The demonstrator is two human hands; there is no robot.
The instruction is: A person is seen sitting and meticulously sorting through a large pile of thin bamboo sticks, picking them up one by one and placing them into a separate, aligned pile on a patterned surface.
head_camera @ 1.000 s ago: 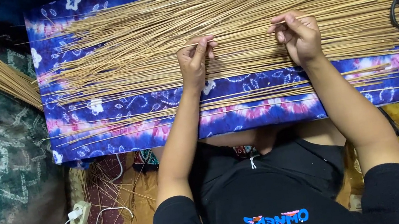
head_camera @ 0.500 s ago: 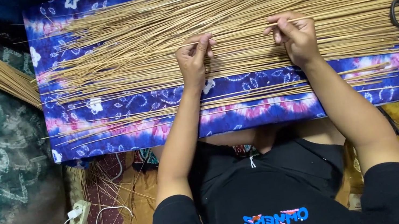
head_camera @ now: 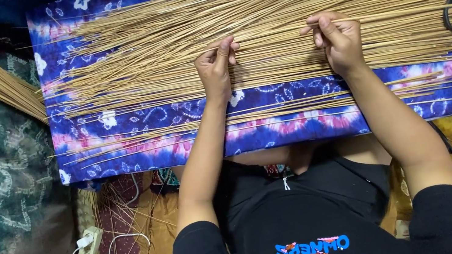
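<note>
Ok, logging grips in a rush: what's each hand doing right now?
Left hand: fingers curled, pinching thin sticks from the pile.
Right hand: fingers curled, pinching the sticks too.

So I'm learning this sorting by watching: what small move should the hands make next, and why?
Probably lift the pinched stick clear of the pile. Both the left hand and right hand pinch among the thin sticks spread on the blue cloth.

Both bare forearms reach forward, roughly parallel, well apart. The left hand (head_camera: pixel 217 69) lies palm down, fingers curled, thumb meeting fingertips. The right hand (head_camera: pixel 338 42) mirrors it, fingers bent inward, pinching.
</note>
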